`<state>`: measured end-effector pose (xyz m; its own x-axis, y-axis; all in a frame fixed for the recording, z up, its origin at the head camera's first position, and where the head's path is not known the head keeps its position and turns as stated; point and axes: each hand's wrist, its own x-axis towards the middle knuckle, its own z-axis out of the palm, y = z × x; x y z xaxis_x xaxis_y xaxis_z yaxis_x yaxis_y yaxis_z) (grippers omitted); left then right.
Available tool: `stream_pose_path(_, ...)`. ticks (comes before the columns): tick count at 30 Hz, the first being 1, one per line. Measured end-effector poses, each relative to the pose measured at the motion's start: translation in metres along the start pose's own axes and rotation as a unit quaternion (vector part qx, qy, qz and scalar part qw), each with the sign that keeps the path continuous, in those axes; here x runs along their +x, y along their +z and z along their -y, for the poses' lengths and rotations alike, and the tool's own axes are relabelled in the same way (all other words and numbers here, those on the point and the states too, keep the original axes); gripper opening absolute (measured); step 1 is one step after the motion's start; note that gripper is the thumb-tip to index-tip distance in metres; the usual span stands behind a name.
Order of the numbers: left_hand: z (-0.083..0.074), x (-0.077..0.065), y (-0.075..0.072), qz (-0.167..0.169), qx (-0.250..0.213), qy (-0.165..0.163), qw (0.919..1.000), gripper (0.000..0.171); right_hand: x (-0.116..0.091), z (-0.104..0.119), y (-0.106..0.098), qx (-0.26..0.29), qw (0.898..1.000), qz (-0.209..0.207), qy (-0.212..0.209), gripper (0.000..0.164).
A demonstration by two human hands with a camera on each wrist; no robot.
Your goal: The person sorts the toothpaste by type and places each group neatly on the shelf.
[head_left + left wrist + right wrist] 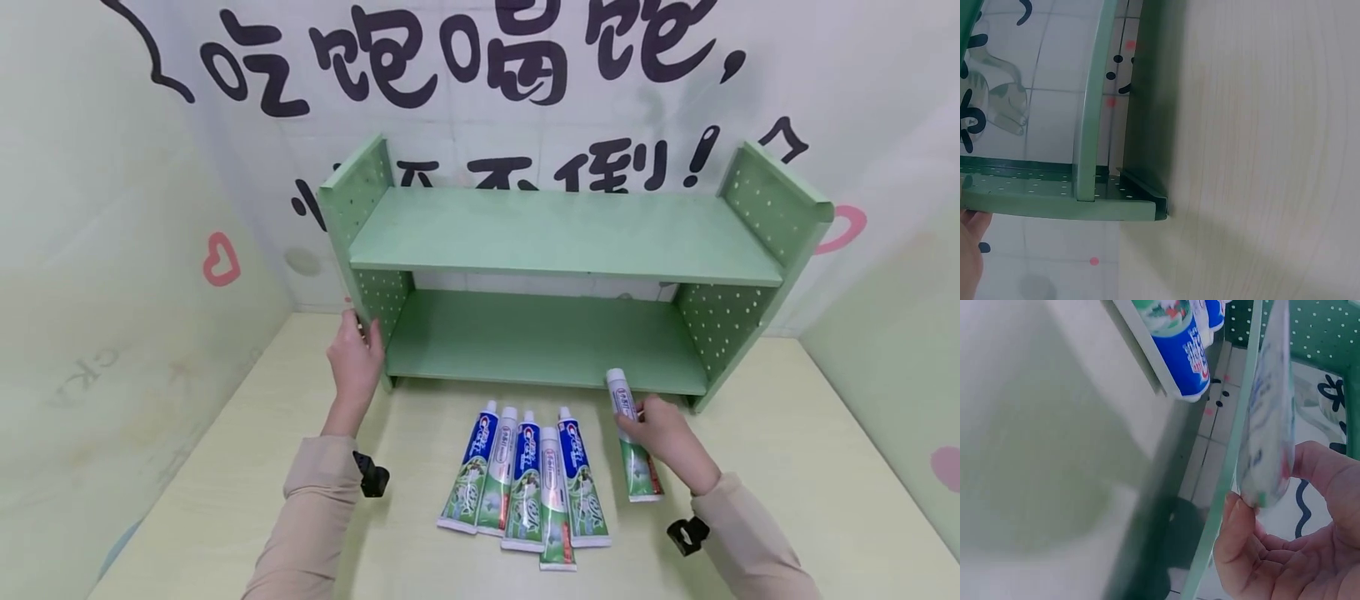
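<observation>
A green two-tier shelf rack (pixel 540 333) with perforated side panels stands on the table. My left hand (pixel 356 358) grips the rack's left side panel, thumb toward the inside; the left wrist view shows only part of that hand (pixel 971 256) at the panel's edge. My right hand (pixel 667 437) holds a green-and-white toothpaste tube (pixel 624 400), cap upward, by the lower shelf's front edge. In the right wrist view, thumb and fingers pinch this tube (pixel 1267 431). Several toothpaste tubes, including a blue-green one (pixel 581 492), lie side by side before the rack, caps toward it.
The pale wooden table (pixel 225 500) extends around the rack. Behind stands a white wall sheet (pixel 465 125) with black writing, and light side walls (pixel 112 292) flank the table. A black wrist strap (pixel 371 475) is on the left sleeve, another (pixel 687 535) on the right.
</observation>
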<state>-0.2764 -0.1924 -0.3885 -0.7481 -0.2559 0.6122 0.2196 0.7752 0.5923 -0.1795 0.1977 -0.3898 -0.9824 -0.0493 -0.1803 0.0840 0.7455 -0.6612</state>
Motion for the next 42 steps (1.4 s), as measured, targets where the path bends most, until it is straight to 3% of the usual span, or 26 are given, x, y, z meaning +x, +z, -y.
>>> stream_pose_path(10, 0.0, 0.0, -0.005, 0.007, 0.001, 0.001, 1.0, 0.024, 0.026, 0.003, -0.021, -0.031, 0.999, 0.006, -0.022, 0.035)
stream_pose_path(22, 0.0, -0.002, -0.004, 0.012, 0.006, 0.001, 0.9999, 0.023, 0.046, 0.001, -0.034, -0.027, 0.999, 0.025, 0.005, 0.039)
stream_pose_path(42, 0.0, -0.001, -0.008, 0.01, 0.01, 0.001, 0.9999, 0.023, 0.082, 0.006, -0.056, -0.031, 0.999, 0.039, -0.004, 0.039)
